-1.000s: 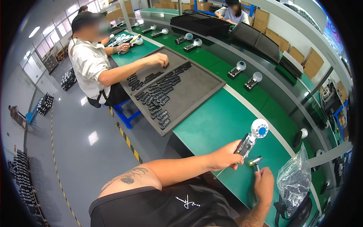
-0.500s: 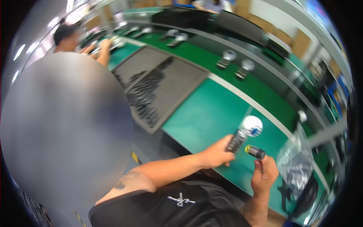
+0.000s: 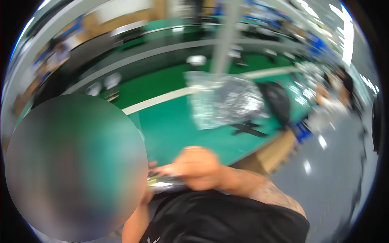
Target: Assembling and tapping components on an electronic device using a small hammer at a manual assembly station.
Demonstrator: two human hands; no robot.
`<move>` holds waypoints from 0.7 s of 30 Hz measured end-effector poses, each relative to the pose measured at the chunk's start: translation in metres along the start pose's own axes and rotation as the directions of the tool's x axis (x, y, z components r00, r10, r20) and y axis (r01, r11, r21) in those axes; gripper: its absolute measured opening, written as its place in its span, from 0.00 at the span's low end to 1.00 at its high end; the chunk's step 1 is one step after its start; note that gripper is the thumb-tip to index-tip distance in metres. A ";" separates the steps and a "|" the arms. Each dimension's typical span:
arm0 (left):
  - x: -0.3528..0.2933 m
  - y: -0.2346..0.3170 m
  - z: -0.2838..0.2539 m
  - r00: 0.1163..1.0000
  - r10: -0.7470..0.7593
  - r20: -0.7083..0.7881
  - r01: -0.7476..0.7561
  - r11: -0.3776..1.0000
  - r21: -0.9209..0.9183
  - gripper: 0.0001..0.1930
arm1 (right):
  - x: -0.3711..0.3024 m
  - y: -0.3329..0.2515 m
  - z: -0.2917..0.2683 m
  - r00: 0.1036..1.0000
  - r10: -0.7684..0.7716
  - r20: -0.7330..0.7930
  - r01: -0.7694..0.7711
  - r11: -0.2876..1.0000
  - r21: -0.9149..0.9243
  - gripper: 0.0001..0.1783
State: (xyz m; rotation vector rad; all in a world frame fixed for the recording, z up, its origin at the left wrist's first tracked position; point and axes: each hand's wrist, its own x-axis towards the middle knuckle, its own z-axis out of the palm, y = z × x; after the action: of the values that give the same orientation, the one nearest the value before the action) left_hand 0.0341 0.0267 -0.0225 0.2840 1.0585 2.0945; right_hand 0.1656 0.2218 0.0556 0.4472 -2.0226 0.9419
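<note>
My right hand (image 3: 198, 168), smeared by motion, is closed at the lower middle of the view, close to my black shirt. It holds a dark, shiny cylinder with a yellowish end (image 3: 164, 184) that points left. Only an edge of my left hand (image 3: 148, 196) shows beside that end; a large blurred disc hides the rest, along with whatever the hand may hold. The left forearm comes up from the lower edge.
A green worktable (image 3: 170, 121) runs across the view. Clear plastic bags (image 3: 231, 99), a black bag (image 3: 276, 101) and black straps (image 3: 249, 129) lie on it. Round-headed handheld devices (image 3: 112, 83) stand on the green strip beyond. Another person (image 3: 334, 95) is at far right.
The view has swung right, bringing the plastic bags to the middle. Both hands are now lower and nearer my body. The white-headed device my left hand held is no longer visible.
</note>
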 end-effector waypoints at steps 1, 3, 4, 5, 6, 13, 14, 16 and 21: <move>0.002 0.011 0.004 0.996 -0.077 -0.049 0.079 0.996 0.039 0.19 | 0.004 -0.004 -0.001 1.000 0.010 -0.018 -0.008 0.996 0.091 0.25; 0.007 0.014 0.001 0.989 -0.150 0.004 0.150 0.989 0.007 0.19 | -0.009 -0.016 -0.002 0.968 0.251 0.003 -0.247 0.953 -0.177 0.22; 0.010 0.023 0.007 0.982 -0.182 0.053 0.180 0.983 0.029 0.20 | -0.011 -0.015 0.001 0.918 0.397 0.020 -0.385 0.899 -0.209 0.16; 0.012 0.026 0.003 0.972 -0.222 0.075 0.217 0.974 0.065 0.20 | -0.013 -0.011 0.000 0.877 0.476 0.059 -0.443 0.852 -0.280 0.09; 0.015 0.023 -0.006 0.963 -0.228 0.141 0.226 0.974 0.029 0.14 | -0.008 -0.009 0.009 0.864 0.502 0.046 -0.474 0.840 -0.264 0.04; 0.016 0.031 -0.019 0.996 -0.039 0.078 0.038 0.999 0.011 0.15 | -0.042 0.008 0.016 0.875 0.468 -0.125 -0.473 0.881 -0.015 0.06; 0.016 0.030 -0.018 0.998 -0.008 0.056 0.009 1.000 -0.014 0.16 | -0.048 0.009 0.015 0.849 0.468 -0.244 -0.470 0.881 0.055 0.06; 0.013 0.027 -0.010 0.995 0.085 0.057 -0.086 0.996 0.025 0.19 | -0.047 -0.009 0.010 0.783 0.524 -0.335 -0.504 0.850 0.151 0.05; 0.006 0.040 -0.009 0.997 -0.004 -0.077 0.022 0.972 0.234 0.27 | -0.013 0.004 0.041 0.925 0.252 -0.286 -0.245 0.968 0.061 0.06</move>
State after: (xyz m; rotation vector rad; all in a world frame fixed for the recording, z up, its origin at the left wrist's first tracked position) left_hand 0.0045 0.0108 0.0015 0.3136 1.3534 1.9826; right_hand 0.1492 0.1930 0.0282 0.0551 -1.8236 1.1163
